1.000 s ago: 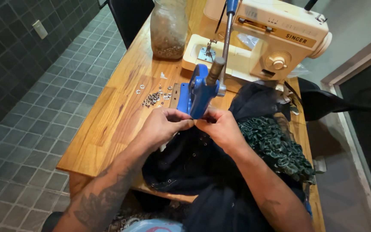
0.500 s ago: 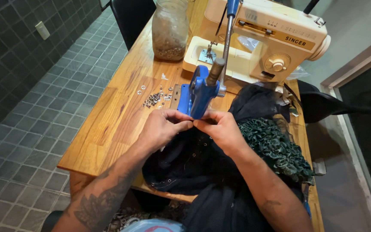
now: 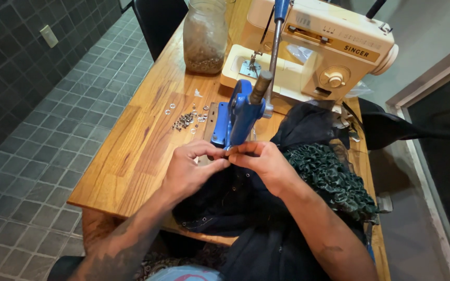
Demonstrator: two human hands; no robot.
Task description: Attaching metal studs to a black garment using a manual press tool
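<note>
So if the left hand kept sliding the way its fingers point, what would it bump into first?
The left hand points right, toward the right hand. Their fingertips already meet over the dark fabric at the foot of the blue press, so it would likely hit the right hand first.

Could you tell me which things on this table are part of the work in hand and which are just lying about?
In use:
left hand
right hand
dark fabric
blue hand press
loose metal eyelets

Lying about:
sewing machine
glass jar
green ruffled cloth
</note>
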